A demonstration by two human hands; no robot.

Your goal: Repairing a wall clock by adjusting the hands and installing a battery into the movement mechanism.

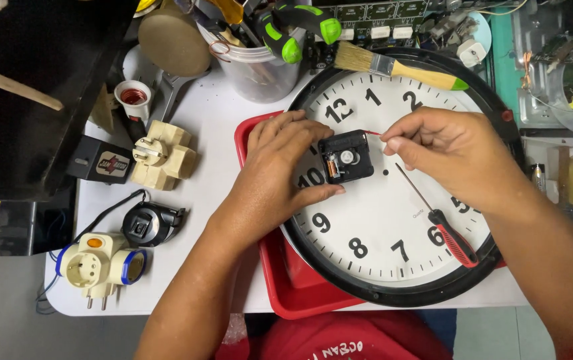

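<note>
Black clock movement clamped in left hand; right hand pinching red wire.

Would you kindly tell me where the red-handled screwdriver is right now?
The red-handled screwdriver lies on the clock face, in the lower right of the head view, just below the right hand.

Both hands hold a black clock movement over the wall clock

Clock movement on wall clock, screwdriver right, clock over tray, plug adapters left.
</note>
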